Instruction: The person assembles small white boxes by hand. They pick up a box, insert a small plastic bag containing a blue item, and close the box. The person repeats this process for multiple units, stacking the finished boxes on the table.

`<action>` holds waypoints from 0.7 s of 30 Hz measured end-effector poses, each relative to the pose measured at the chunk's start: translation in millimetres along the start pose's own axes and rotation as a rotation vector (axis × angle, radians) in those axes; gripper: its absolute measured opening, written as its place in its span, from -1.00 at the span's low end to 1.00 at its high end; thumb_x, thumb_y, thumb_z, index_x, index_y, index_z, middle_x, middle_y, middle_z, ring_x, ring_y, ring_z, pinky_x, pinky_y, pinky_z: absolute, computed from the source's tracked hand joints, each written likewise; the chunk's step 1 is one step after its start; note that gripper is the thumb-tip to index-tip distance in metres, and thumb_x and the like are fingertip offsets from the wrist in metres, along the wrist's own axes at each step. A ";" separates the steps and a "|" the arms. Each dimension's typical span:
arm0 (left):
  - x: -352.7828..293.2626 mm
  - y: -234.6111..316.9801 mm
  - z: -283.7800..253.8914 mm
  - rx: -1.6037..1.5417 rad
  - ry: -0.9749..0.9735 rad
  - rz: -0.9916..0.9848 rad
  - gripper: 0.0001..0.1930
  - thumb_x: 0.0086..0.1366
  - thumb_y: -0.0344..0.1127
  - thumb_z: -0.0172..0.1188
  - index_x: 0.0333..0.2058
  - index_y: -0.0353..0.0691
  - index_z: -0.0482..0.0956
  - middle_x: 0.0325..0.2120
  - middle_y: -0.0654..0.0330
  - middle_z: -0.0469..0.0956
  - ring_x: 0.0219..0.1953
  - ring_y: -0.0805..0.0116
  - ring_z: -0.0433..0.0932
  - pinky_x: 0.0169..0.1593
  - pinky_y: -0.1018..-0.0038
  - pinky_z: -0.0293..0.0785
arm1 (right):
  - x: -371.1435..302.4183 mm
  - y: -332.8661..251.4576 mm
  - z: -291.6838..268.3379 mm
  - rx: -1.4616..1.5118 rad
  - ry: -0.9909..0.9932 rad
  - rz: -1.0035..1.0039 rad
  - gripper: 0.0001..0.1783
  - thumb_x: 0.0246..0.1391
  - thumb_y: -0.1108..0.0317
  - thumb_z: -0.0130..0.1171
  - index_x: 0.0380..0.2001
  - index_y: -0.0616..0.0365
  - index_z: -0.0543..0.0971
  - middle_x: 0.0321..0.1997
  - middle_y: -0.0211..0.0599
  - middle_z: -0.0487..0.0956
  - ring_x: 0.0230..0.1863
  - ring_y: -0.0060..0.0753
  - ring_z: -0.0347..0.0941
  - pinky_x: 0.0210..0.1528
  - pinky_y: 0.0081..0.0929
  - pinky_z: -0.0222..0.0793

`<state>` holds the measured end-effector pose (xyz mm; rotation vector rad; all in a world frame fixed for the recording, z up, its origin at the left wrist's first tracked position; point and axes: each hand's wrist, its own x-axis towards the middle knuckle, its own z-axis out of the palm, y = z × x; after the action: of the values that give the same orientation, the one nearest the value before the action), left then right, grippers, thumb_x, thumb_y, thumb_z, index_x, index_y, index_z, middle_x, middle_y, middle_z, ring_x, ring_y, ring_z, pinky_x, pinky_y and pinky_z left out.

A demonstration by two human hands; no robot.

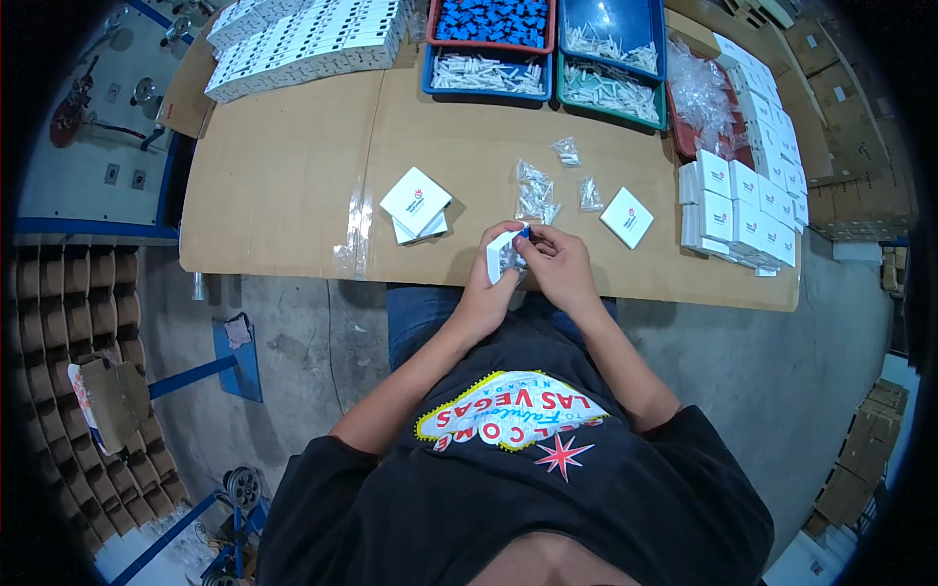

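My left hand (pixel 483 296) is closed round a small white box (pixel 493 254) at the near edge of the cardboard-covered table. Inside the box's open side shows a clear bag of small parts (pixel 509 259). The fingers of my right hand (pixel 563 273) pinch at the box's right side, close to a small blue piece (pixel 525 231); their exact hold is partly hidden. Just beyond my hands lie clear bags of white plugs (pixel 533 190), with smaller bags (pixel 590 193) beside them. One flat white box (pixel 626 218) rests to the right, and stacked white boxes (pixel 416 198) sit to the left.
Along the far edge stand a red tray of blue pieces (pixel 491 21), blue trays and a green tray (pixel 614 114) with white plugs. Rows of white boxes (pixel 303 49) fill the far left. At right are piled white boxes (pixel 747 210) and a red tray of clear bags (pixel 699 93).
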<state>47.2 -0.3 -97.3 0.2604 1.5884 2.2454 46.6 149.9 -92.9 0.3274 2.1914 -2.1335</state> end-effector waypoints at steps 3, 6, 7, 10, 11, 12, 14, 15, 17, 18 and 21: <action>-2.1 8.0 15.0 0.031 0.094 0.033 -0.46 0.31 -0.66 -0.07 0.27 -0.22 0.27 0.11 0.15 0.38 0.16 0.40 0.40 0.26 0.47 0.32 | -8.5 -11.5 6.6 0.025 0.052 -0.060 -0.72 0.26 0.44 0.28 -0.04 0.41 0.63 -0.22 -0.27 0.70 -0.16 -0.60 0.60 -0.11 -0.54 0.55; -0.6 16.8 27.2 0.060 0.154 0.095 -0.47 0.31 -0.66 -0.07 0.26 -0.23 0.27 0.09 0.14 0.39 0.15 0.39 0.42 0.26 0.45 0.32 | -7.6 -11.9 7.9 0.053 0.085 -0.131 -0.72 0.28 0.49 0.25 -0.01 0.42 0.61 -0.19 -0.28 0.69 -0.14 -0.61 0.59 -0.10 -0.57 0.55; -1.6 18.3 28.6 0.061 0.166 0.104 -0.44 0.29 -0.67 -0.09 0.26 -0.22 0.26 0.08 0.15 0.39 0.15 0.39 0.41 0.26 0.45 0.32 | -9.5 -14.0 10.3 0.057 0.092 -0.138 -0.73 0.28 0.50 0.24 0.00 0.42 0.60 -0.19 -0.29 0.69 -0.14 -0.61 0.59 -0.10 -0.58 0.55; -5.1 22.1 34.2 -0.044 0.191 0.103 -0.43 0.26 -0.69 -0.10 0.26 -0.21 0.26 0.06 0.17 0.39 0.15 0.38 0.41 0.27 0.45 0.32 | -15.3 -23.6 16.4 0.058 0.116 -0.165 -0.73 0.28 0.54 0.23 0.01 0.42 0.59 -0.17 -0.30 0.68 -0.13 -0.60 0.59 -0.10 -0.59 0.54; -7.0 24.8 33.3 -0.088 0.199 0.095 -0.43 0.26 -0.70 -0.10 0.25 -0.22 0.26 0.06 0.17 0.39 0.15 0.37 0.41 0.28 0.45 0.31 | -16.7 -25.8 20.3 0.063 0.124 -0.171 -0.73 0.28 0.54 0.23 0.01 0.43 0.58 -0.17 -0.30 0.68 -0.12 -0.60 0.59 -0.09 -0.59 0.53; -6.6 27.1 33.9 -0.050 0.214 0.125 -0.43 0.26 -0.70 -0.10 0.25 -0.22 0.26 0.06 0.17 0.38 0.14 0.37 0.41 0.27 0.45 0.32 | -16.5 -26.6 23.5 0.068 0.132 -0.177 -0.73 0.28 0.55 0.22 0.01 0.43 0.58 -0.17 -0.30 0.67 -0.12 -0.60 0.59 -0.09 -0.60 0.53; -5.5 31.4 37.4 0.018 0.244 0.183 -0.44 0.26 -0.70 -0.08 0.25 -0.23 0.26 0.06 0.17 0.37 0.13 0.37 0.42 0.26 0.46 0.33 | -13.4 -24.0 24.2 0.110 0.129 -0.206 -0.73 0.28 0.55 0.22 0.01 0.42 0.58 -0.15 -0.30 0.67 -0.11 -0.60 0.58 -0.08 -0.60 0.53; -6.3 35.4 37.2 0.036 0.246 0.202 -0.44 0.26 -0.71 -0.09 0.24 -0.25 0.27 0.08 0.15 0.36 0.14 0.38 0.42 0.25 0.46 0.35 | -13.3 -24.2 25.1 0.108 0.129 -0.225 -0.73 0.28 0.56 0.22 0.02 0.42 0.58 -0.15 -0.31 0.67 -0.11 -0.60 0.58 -0.08 -0.60 0.53; -8.0 38.0 34.2 0.010 0.249 0.156 -0.43 0.22 -0.73 -0.10 0.22 -0.26 0.28 0.10 0.14 0.36 0.16 0.38 0.40 0.27 0.45 0.33 | -14.2 -26.2 26.7 0.094 0.126 -0.242 -0.73 0.27 0.56 0.22 0.02 0.41 0.58 -0.14 -0.32 0.66 -0.12 -0.61 0.58 -0.09 -0.60 0.52; -8.6 39.1 33.6 -0.006 0.250 0.133 -0.43 0.21 -0.73 -0.10 0.22 -0.27 0.29 0.10 0.14 0.35 0.18 0.38 0.39 0.27 0.45 0.32 | -15.1 -26.5 27.2 0.098 0.133 -0.250 -0.72 0.28 0.56 0.22 0.03 0.41 0.58 -0.14 -0.32 0.66 -0.12 -0.62 0.58 -0.10 -0.60 0.52; -11.0 47.4 34.1 0.011 0.240 0.154 -0.43 0.22 -0.72 -0.06 0.23 -0.26 0.28 0.16 0.05 0.36 0.27 0.27 0.35 0.35 0.38 0.24 | -15.5 -26.3 32.0 0.105 0.153 -0.280 -0.71 0.29 0.55 0.21 0.05 0.39 0.57 -0.14 -0.33 0.66 -0.13 -0.63 0.58 -0.10 -0.60 0.52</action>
<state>60.2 11.0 -40.4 0.1232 1.7542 2.4639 53.3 116.0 -65.3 0.2052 2.3343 -2.4498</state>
